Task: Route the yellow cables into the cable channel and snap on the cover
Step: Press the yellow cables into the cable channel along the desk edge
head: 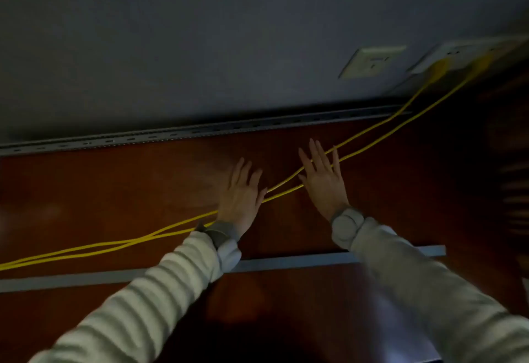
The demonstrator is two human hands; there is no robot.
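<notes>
Two yellow cables (369,138) run side by side across a dark red-brown desk (114,185), from the left edge up to a white power strip (469,53) at the far right. A grey slotted cable channel (200,131) lies along the desk's back edge against the wall. The long grey cover strip (286,264) lies nearer to me, partly under my arms. My left hand (240,193) rests flat on the cables, fingers spread. My right hand (323,176) lies flat over them further right, fingers apart. Neither hand grips anything.
A grey wall (229,33) rises behind the channel, with a white socket plate (372,62) at the right. The scene is dim and the far right is blurred. Striped sleeves cover both my forearms.
</notes>
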